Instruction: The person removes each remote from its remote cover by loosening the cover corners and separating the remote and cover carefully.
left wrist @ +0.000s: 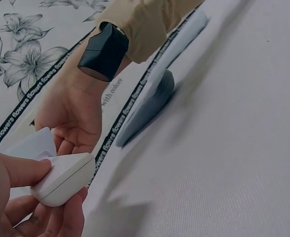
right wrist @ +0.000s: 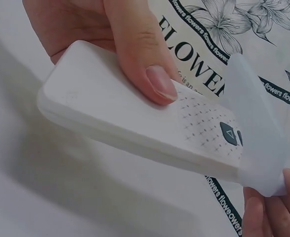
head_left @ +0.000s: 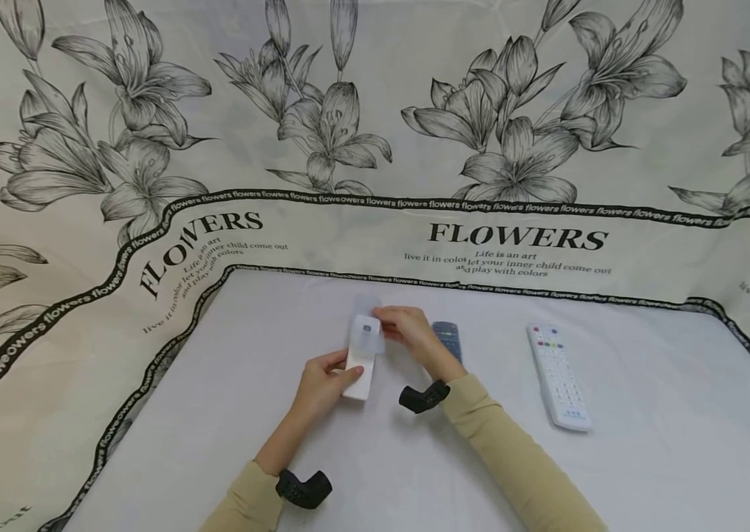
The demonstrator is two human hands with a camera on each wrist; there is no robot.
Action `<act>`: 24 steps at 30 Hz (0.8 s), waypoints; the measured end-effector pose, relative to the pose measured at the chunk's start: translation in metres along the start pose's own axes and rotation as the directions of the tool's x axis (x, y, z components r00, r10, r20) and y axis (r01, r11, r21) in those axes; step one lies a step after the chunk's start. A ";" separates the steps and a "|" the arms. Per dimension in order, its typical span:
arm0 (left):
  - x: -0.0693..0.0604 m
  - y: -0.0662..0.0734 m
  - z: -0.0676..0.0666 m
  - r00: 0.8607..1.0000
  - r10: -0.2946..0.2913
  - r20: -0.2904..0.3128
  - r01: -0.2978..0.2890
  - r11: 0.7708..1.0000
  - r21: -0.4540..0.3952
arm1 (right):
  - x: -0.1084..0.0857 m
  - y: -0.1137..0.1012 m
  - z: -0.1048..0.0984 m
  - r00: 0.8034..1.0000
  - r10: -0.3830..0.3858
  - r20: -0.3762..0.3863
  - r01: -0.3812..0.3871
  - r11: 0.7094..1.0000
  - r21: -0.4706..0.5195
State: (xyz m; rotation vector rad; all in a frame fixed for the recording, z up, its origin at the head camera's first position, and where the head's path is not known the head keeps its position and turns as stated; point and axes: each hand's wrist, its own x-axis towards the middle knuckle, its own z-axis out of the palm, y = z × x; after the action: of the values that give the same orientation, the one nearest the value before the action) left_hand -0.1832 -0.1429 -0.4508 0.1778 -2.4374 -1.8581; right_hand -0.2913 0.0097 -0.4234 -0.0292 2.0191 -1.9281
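My left hand (head_left: 321,384) grips a white remote control (head_left: 358,380) by its lower part, its thumb lying on the front face. A thin translucent sleeve (right wrist: 258,133) covers the remote's far end. One edge of this sleeve is pinched by my right hand (head_left: 408,329), at the upper right of the remote. Dark buttons (right wrist: 228,133) and a dotted pattern show on the face beside the sleeve in the right wrist view. In the left wrist view, the white remote's rounded end (left wrist: 68,180) is tilted and held off the table.
A dark blue-grey remote (head_left: 449,340) lies behind my right wrist, partly hidden. Farther right lies a white remote (head_left: 559,380) with many buttons. A white cloth (head_left: 647,458) covers the table, and a flower-printed curtain (head_left: 375,244) stands along its back and sides.
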 end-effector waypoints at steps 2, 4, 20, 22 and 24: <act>0.000 0.002 0.001 1.000 0.012 0.010 -0.012 1.000 0.003 | 0.001 -0.002 -0.002 1.000 0.004 -0.010 -0.004 1.000 0.001; 0.000 0.003 0.002 1.000 0.017 0.018 -0.017 1.000 0.007 | 0.002 -0.003 -0.003 1.000 0.016 -0.012 -0.016 1.000 -0.004; 0.000 0.001 0.001 0.999 0.032 0.044 -0.035 0.998 0.053 | 0.001 -0.005 -0.007 0.999 0.020 0.037 -0.020 1.000 0.003; -0.001 0.001 0.001 0.999 0.034 0.042 -0.036 0.998 0.046 | 0.002 -0.005 -0.006 1.000 0.003 0.022 -0.002 1.000 -0.009; -0.001 0.002 0.002 0.999 0.036 0.041 -0.037 0.999 0.039 | 0.002 -0.005 -0.006 1.000 -0.013 0.010 0.013 1.000 -0.016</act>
State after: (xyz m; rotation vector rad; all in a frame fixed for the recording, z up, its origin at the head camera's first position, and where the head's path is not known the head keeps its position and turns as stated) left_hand -0.1829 -0.1409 -0.4497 0.0983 -2.4878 -1.8175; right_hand -0.2961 0.0145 -0.4191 -0.0562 2.0329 -1.9161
